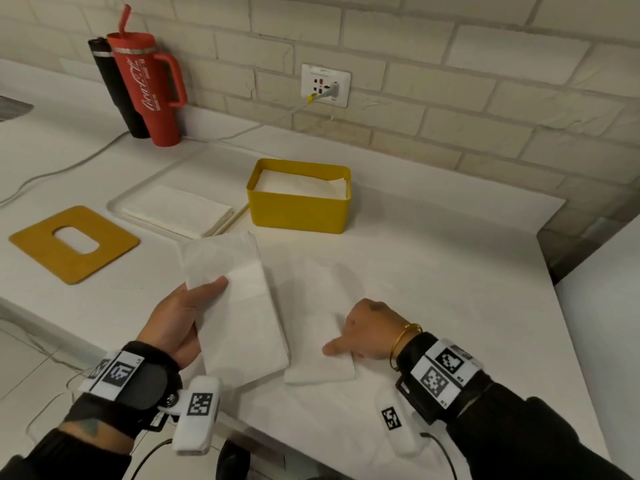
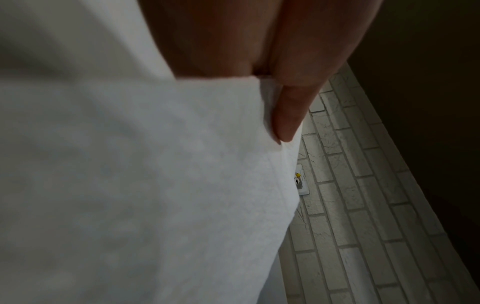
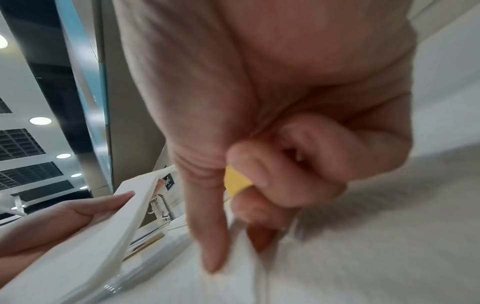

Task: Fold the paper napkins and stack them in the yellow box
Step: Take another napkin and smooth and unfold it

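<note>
Left hand (image 1: 180,320): grasping the folded napkin stack (image 1: 239,306), frame centre; loose layers may fan apart.
Right hand (image 1: 363,330): apparently pinching the small folded napkin (image 1: 322,368), lower centre; fold could spring open.

Two hands (image 1: 180,320) (image 1: 367,330), one yellow box (image 1: 298,211), one tan lid (image 1: 74,242), one white tray (image 1: 138,192), one red tumbler (image 1: 145,88), one black bottle (image 1: 110,84), one wall socket (image 1: 325,84)

A white counter (image 1: 433,258) is seen carrying a yellow box (image 1: 299,211), a tray (image 1: 138,194), a cork lid (image 1: 74,242), a red tumbler (image 1: 147,88), a black bottle (image 1: 114,84), a cable (image 1: 69,168) and a folded napkin (image 1: 320,370).
</note>
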Tool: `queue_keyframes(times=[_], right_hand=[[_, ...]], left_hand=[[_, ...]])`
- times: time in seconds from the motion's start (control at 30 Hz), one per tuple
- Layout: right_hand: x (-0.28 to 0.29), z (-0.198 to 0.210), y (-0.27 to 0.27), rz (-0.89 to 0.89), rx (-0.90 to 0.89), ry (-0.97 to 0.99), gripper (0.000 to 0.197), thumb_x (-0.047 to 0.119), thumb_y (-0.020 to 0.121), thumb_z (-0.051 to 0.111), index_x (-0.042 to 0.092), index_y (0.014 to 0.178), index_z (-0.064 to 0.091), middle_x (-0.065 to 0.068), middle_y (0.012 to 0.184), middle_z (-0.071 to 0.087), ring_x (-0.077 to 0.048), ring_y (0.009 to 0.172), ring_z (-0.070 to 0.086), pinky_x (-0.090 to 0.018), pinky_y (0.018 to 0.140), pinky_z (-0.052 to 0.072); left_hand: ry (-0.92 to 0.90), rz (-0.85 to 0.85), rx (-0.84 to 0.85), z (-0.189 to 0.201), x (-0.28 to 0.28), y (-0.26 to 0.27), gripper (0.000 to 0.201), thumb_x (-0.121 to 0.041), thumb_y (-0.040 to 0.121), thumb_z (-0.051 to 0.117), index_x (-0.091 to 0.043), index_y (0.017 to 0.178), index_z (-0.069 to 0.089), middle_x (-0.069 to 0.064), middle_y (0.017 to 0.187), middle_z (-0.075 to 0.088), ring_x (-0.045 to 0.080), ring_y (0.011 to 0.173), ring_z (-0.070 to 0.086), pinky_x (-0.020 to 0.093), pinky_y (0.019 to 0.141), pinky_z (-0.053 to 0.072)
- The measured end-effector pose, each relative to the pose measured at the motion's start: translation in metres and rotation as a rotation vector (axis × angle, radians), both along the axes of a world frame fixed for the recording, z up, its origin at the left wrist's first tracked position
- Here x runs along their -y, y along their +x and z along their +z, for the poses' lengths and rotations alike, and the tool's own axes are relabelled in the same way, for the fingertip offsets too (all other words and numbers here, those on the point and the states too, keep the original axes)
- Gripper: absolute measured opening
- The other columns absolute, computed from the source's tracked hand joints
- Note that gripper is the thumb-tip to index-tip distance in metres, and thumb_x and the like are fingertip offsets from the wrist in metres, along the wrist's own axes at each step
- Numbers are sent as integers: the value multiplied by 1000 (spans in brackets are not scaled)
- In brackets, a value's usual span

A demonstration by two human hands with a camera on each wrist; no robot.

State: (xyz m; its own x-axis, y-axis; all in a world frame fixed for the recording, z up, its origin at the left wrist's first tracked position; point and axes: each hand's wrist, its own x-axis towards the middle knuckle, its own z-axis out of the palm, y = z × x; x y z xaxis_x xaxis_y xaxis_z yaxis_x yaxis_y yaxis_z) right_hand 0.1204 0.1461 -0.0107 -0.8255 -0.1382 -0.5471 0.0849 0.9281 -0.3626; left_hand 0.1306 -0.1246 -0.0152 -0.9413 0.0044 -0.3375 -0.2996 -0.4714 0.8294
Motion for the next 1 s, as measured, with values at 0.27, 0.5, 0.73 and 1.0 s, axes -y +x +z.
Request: queue_keyframes(times=[0.27, 0.5, 0.73, 1.0], right_hand=[[-23, 15, -7, -199, -293, -409, 33, 29, 74, 88, 21, 67, 57, 7, 68, 56, -10, 62, 50, -21, 58, 40], [-60, 44, -17, -396, -510, -657, 32, 30, 69, 91, 16, 69, 63, -1, 70, 65, -14, 66, 57, -33, 70, 49], [-67, 50, -8, -403, -465, -846, 16, 14, 84, 80, 12, 91, 66, -9, 85, 78, -24, 86, 73, -39, 87, 59], [-78, 24, 1, -350, -554, -601, 16, 20, 89, 75, 30, 80, 67, 6, 90, 74, -13, 91, 67, -29, 88, 51]], left_hand=[[-11, 1, -3, 5, 2, 2, 24, -9, 98, 55, -9, 120, 65, 11, 96, 78, 27, 82, 76, 37, 66, 64], [-22, -36, -42, 13, -8, -2, 33, -12, 90, 61, -9, 123, 63, 13, 97, 77, 28, 82, 76, 38, 64, 63], [-62, -89, -37, 15, -26, 1, 23, -10, 95, 59, -6, 117, 66, 16, 101, 77, 31, 84, 76, 42, 72, 63], [-97, -114, -9, 16, -38, 3, 19, -8, 96, 61, -4, 113, 67, 17, 99, 77, 31, 82, 76, 39, 71, 63]])
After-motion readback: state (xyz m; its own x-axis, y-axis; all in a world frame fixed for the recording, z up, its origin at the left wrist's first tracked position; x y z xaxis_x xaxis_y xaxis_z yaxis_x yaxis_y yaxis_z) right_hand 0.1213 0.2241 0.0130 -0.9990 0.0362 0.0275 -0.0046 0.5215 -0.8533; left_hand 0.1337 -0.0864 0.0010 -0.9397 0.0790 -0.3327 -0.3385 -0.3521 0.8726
